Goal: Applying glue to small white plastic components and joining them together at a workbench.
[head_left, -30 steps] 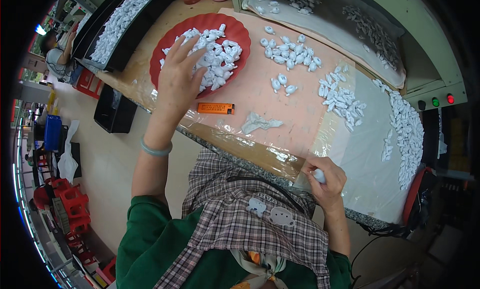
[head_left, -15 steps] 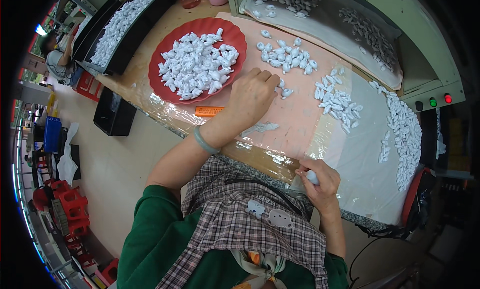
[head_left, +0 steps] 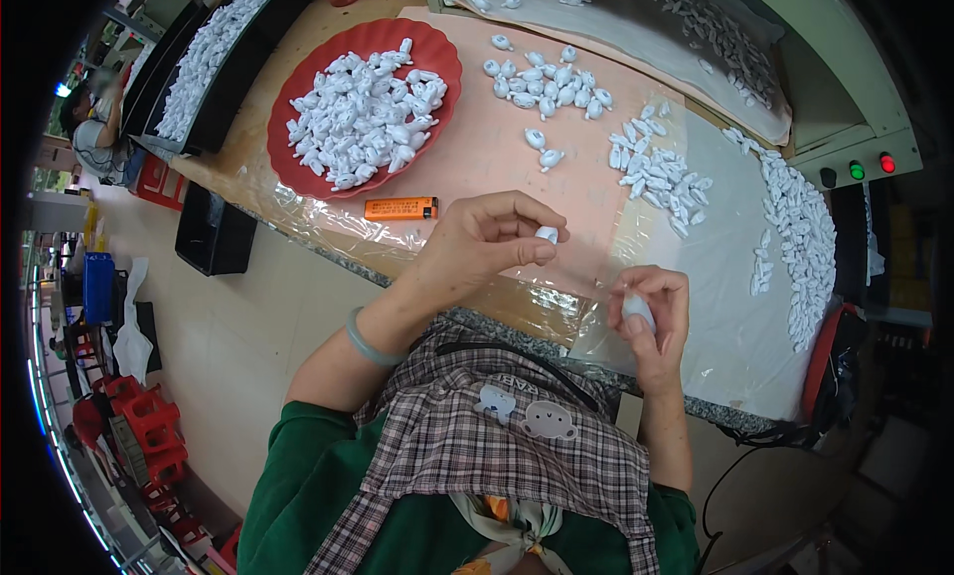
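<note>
Held a white rounded object (head_left: 641,316) in the right hand (head_left: 669,327), with fingers curled about it and thumb pressed alongside, close to the front edge of the surface (head_left: 733,414); risked, through any loosening, dropping it over that edge. Pinched a small white piece (head_left: 546,234) between thumb and fingertips of the left hand (head_left: 477,245); risked losing it to a twist or sideways slip, given so slight a purchase. Could not tell how firmly in either case. Noted an orange lighter (head_left: 400,208) just left of the left hand, liable to be nudged by the wrist. Saw two white pieces (head_left: 536,139) beyond the left fingertips, easily scattered by a careless reach. Saw a red dish (head_left: 449,70) beyond and left of the left hand, heaped and likely to spill if bumped. Noted slimmer pieces (head_left: 664,175) beyond the right hand and a rounder cluster (head_left: 564,76) farther off, prone to mixing if brushed together by a forearm.
</note>
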Demonstrator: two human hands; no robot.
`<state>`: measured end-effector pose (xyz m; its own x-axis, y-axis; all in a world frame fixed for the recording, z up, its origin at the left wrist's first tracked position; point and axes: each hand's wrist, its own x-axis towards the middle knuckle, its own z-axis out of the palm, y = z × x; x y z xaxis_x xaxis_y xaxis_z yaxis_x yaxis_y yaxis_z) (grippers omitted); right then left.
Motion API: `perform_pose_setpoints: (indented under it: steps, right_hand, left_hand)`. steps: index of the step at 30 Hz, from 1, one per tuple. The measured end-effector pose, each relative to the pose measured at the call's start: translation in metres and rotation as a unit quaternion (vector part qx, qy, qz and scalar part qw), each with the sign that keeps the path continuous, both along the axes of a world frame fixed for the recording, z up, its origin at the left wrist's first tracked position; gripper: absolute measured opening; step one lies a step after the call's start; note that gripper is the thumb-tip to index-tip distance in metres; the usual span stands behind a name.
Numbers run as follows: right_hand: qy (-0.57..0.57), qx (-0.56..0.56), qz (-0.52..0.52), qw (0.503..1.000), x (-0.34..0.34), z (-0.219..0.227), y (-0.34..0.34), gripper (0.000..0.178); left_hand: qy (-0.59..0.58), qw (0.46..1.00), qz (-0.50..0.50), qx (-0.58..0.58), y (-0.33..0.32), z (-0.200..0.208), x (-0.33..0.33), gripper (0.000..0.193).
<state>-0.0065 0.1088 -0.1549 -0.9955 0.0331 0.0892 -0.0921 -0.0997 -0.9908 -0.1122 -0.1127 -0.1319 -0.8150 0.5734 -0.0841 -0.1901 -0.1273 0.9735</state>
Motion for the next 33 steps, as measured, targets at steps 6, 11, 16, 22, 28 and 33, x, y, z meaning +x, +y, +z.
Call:
perform_pose_setpoints:
  steps: [6, 11, 16, 22, 28, 33]
  right_hand:
    - [0.049, 0.053, -0.029, 0.997, -0.003, 0.0, 0.008, 0.028]
    - [0.063, -0.075, -0.105, 0.99, -0.003, 0.004, 0.004, 0.04]
    - [0.071, -0.004, -0.138, 0.988, -0.001, 0.013, 0.001, 0.046]
    - [0.123, 0.088, -0.146, 0.978, 0.005, 0.021, -0.001, 0.049]
    - [0.185, 0.189, -0.143, 0.954, 0.007, 0.021, 0.001, 0.044]
    - [0.203, 0.216, -0.141, 0.945, 0.007, 0.021, 0.002, 0.041]
  left_hand:
    - [-0.148, 0.985, -0.022, 0.091, 0.001, -0.003, 0.017, 0.028]
    - [-0.179, 0.975, -0.04, 0.126, 0.002, -0.005, 0.024, 0.032]
    - [-0.206, 0.967, -0.061, 0.134, 0.0, -0.007, 0.026, 0.034]
    - [-0.211, 0.966, -0.066, 0.132, 0.0, -0.012, 0.028, 0.033]
    - [-0.206, 0.967, -0.065, 0.136, 0.002, -0.017, 0.029, 0.032]
    - [-0.207, 0.967, -0.065, 0.135, 0.002, -0.018, 0.029, 0.032]
